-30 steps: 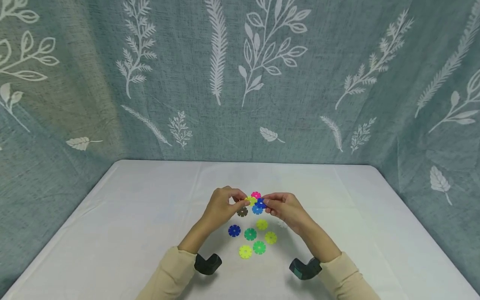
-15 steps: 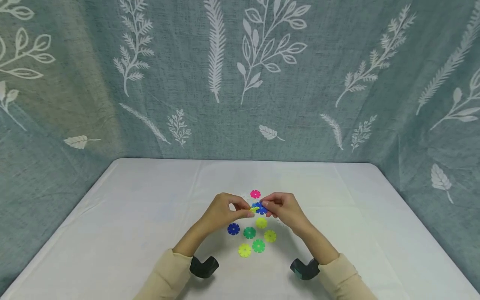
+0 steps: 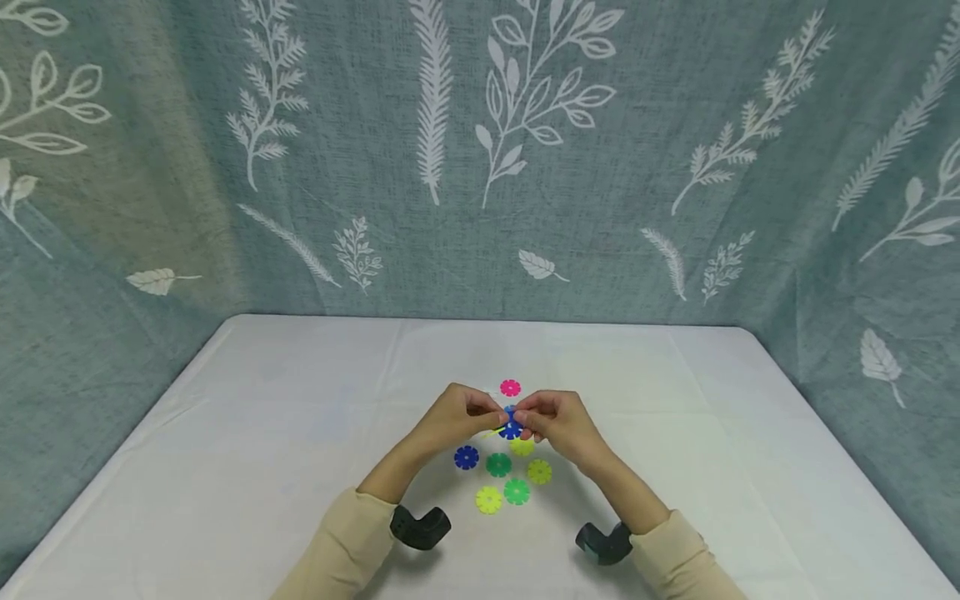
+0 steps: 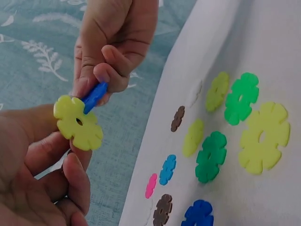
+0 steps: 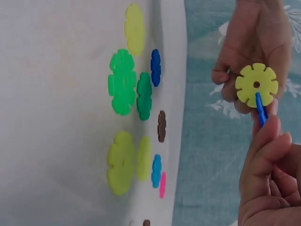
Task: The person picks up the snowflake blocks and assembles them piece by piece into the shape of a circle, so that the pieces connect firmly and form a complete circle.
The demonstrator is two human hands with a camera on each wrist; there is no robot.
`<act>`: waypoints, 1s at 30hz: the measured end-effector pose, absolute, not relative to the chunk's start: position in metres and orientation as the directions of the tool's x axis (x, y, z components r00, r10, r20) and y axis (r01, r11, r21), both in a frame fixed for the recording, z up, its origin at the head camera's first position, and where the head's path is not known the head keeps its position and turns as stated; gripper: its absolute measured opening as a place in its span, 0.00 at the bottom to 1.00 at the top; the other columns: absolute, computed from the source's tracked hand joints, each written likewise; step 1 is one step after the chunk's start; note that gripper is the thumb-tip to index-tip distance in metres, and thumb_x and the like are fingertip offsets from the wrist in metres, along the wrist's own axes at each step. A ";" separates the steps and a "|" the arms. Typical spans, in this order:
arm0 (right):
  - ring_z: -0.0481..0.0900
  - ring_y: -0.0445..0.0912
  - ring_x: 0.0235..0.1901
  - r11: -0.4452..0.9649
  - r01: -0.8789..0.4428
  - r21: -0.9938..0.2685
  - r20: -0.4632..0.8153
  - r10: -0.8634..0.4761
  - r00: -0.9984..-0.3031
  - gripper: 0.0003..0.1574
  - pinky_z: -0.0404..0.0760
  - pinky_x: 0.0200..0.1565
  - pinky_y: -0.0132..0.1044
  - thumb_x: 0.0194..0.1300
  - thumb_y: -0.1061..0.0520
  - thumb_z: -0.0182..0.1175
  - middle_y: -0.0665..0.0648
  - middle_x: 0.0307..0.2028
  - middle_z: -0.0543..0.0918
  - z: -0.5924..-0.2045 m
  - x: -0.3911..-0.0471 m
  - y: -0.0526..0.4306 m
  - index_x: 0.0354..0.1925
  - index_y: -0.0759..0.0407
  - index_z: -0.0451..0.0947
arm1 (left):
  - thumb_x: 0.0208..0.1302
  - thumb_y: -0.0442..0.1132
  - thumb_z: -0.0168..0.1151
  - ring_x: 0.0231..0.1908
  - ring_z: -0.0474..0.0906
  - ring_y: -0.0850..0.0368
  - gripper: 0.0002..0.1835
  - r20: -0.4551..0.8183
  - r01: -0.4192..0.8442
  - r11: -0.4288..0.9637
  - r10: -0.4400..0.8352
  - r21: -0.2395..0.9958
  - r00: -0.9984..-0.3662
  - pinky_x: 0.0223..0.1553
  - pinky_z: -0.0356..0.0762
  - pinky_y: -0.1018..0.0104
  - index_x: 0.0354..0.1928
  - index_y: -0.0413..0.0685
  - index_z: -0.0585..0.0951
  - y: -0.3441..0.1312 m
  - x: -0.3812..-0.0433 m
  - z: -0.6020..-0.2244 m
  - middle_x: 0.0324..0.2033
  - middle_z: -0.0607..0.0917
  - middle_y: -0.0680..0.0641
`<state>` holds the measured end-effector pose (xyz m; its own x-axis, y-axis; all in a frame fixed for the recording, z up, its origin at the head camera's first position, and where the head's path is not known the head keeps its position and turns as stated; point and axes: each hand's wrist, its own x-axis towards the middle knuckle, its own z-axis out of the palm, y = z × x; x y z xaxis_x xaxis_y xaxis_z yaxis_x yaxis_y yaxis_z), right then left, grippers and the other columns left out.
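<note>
In the head view, a thin yellow flower-shaped plastic disc (image 3: 493,432) is pinched in the fingertips of the left hand (image 3: 459,418), and a dark blue flower-shaped plastic disc (image 3: 512,429) is pinched by the right hand (image 3: 561,423). Both are held up over a white cloth-covered table (image 3: 300,433), between the hands. Nearer the person, a loose blue notched disc (image 3: 467,457), a dark green notched disc (image 3: 498,465) and a light green notched disc (image 3: 517,492) are laid flat among yellow ones; a small pink notched disc (image 3: 510,387) is seen beyond.

In the left wrist view, the yellow disc is shown almost face on, its rim met by the edge of the blue one, at an angle. Two brown notched discs (image 4: 163,210) and a light blue notched disc (image 4: 167,169) are also seen on the cloth.

In the right wrist view, the blue disc is seen edge-on, its tip set against the yellow disc just below the centre hole; how firmly the two are joined cannot be told
</note>
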<state>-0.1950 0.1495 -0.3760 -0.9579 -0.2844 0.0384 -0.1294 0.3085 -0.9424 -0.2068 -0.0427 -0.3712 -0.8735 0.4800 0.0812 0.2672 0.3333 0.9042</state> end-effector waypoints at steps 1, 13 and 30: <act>0.80 0.49 0.26 0.308 -0.129 -0.943 0.038 -0.285 -0.958 0.12 0.77 0.28 0.29 0.63 0.61 0.57 0.58 0.28 0.84 -0.376 -0.195 0.151 0.40 0.69 0.78 | 0.60 0.37 0.59 0.27 0.73 0.62 0.10 0.078 0.265 0.338 0.476 0.903 -0.876 0.34 0.73 0.69 0.33 0.36 0.84 -0.043 -0.207 -0.371 0.28 0.85 0.44; 0.69 0.45 0.29 0.730 0.070 -0.680 -0.086 0.015 -0.996 0.12 0.66 0.28 0.32 0.51 0.60 0.66 0.56 0.29 0.80 -0.393 -0.202 0.195 0.37 0.61 0.84 | 0.57 0.37 0.61 0.26 0.69 0.59 0.09 0.014 0.090 0.454 0.169 0.887 -0.986 0.29 0.66 0.69 0.26 0.38 0.83 -0.052 -0.210 -0.381 0.22 0.81 0.48; 0.72 0.41 0.23 0.786 -0.058 -0.615 0.053 -0.032 -0.998 0.08 0.67 0.26 0.32 0.44 0.61 0.71 0.50 0.20 0.79 -0.396 -0.194 0.188 0.23 0.57 0.79 | 0.59 0.38 0.60 0.30 0.73 0.56 0.09 -0.028 0.077 0.457 0.217 0.886 -0.976 0.36 0.70 0.67 0.26 0.40 0.82 -0.045 -0.208 -0.381 0.24 0.82 0.49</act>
<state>-0.1941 0.1879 -0.3960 -0.9981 -0.0319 0.0528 -0.0577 0.7863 -0.6152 -0.2078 -0.0454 -0.3811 -0.9757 0.2174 -0.0277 0.0767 0.4572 0.8860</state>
